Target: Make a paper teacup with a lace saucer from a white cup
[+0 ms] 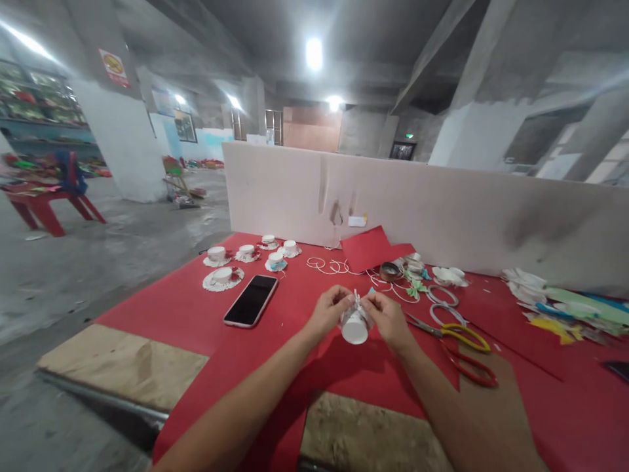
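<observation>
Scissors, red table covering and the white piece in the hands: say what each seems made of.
Scissors: probably metal blades, by their grey sheen; handles perhaps plastic, smooth yellow and red.
Red covering: likely matte paper or card, flat, straight-edged.
White piece: paper or plastic, smooth-ended; too small to tell.

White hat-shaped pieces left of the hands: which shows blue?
The white piece just off the far end of the black rectangular phone; only it shows blue.

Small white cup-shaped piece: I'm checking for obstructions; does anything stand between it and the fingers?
Nothing visible: the left hand and right hand both hold the piece at its far side. The black-screened phone lies off to the left, the yellow-and-red-handled metal scissors to the right.
</observation>
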A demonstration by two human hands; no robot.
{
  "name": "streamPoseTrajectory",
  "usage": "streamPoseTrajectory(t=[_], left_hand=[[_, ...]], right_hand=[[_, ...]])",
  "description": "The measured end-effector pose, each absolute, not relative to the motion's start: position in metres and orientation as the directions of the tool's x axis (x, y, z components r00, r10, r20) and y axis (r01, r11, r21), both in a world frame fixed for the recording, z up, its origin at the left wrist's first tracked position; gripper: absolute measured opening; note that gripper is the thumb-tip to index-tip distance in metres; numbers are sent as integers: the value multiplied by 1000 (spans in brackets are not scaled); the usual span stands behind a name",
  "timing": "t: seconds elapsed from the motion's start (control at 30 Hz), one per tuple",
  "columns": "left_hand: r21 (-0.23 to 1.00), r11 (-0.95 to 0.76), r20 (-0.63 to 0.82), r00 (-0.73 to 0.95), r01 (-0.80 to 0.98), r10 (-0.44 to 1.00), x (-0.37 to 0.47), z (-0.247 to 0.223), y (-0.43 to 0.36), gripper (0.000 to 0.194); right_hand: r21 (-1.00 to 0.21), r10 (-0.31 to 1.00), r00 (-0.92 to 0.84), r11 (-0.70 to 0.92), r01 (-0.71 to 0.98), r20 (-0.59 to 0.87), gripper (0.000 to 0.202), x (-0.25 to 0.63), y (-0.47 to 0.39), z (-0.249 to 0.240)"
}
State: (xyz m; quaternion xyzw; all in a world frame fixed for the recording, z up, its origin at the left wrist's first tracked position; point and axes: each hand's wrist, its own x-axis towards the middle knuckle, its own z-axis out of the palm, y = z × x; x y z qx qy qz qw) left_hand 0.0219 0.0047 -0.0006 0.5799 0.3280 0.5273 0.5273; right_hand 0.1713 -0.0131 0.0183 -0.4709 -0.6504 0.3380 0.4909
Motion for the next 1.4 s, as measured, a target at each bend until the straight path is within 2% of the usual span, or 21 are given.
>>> streamPoseTrajectory(t=[0.13,0.23,0.43,0.67,0.93,1.03,1.13,1.27,1.4], left_hand=[[936,-56,162,282,-348,946,20,-18,3,34],[921,-37,164,301,-388,939,19,-24,4,36],[951,-92,187,310,-296,932,24,-26,4,35],[970,-139,204,353,-202,913,24,-27,1,38],[951,-171,264,391,-257,882,22,-36,4,40],[958,-163,248,392,-237,886,22,-40,8,40],[964,-170,241,393,-205,888,22,-41,10,40],[972,-164,219,395,-169,892,20,-43,12,41],[976,-178,215,406,-126,888,20,-44,13,40]], right_hand=[[-828,906,-25,398,394,423,30,161,-19,8],[-852,911,-5,387,352,412,32,159,-20,-5],[-903,911,110,367,223,398,33,163,-16,-29],[-938,924,162,338,75,346,37,171,-15,-32],[-904,918,5,389,177,396,41,180,-16,-33],[-883,899,37,420,211,436,41,177,-16,-34],[-881,891,47,438,182,452,38,174,-16,-36],[-910,915,20,399,112,403,34,174,-16,-40],[-909,919,-24,393,139,394,29,175,-16,-42]])
